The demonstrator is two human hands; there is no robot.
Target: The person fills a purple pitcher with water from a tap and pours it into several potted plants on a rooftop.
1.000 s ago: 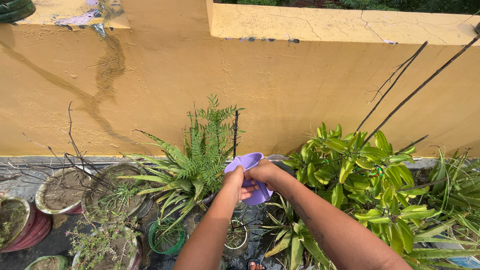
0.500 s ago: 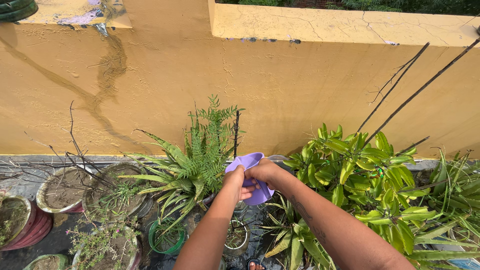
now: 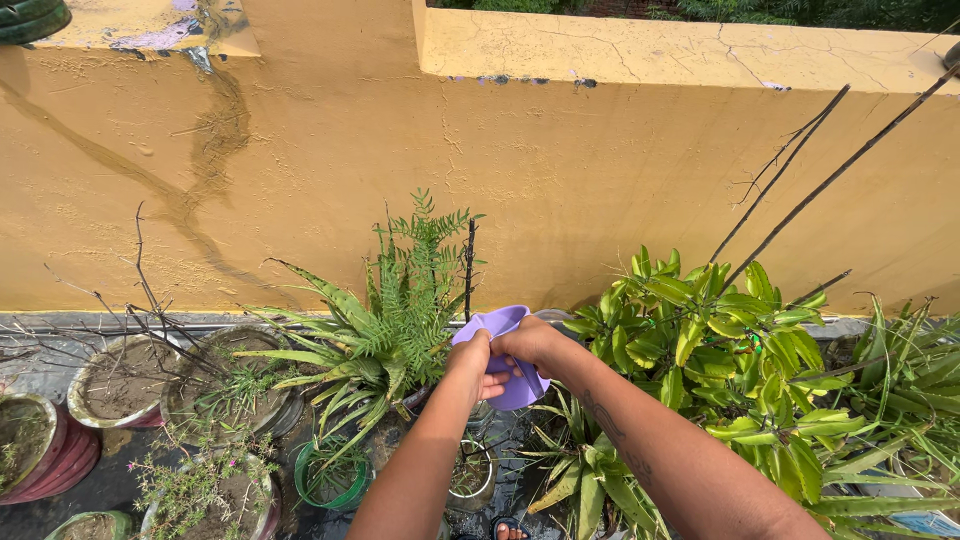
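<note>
**Both hands on a purple scoop above the pots**

The left hand and right hand close together round a small purple scoop, held tilted over the gap between the fern and the leafy shrub. Each grip is wrapped on the scoop: left fingers curl under its near side, and the right hand covers its near right side. I cannot tell whether anything lies in it.

The step in hand looks like tipping or emptying the scoop over the plants. A further tilt would call for steady wrists and an aim at the small white-rimmed pot right below, clear of the fern fronds.

No worktop here: pots stand on wet, dark ground along a yellow wall streaked with stains. To the left sit soil-filled pots with bare twigs; to the right, thin stakes lean against the wall above the shrub. Greenery shows beyond the wall top.
</note>
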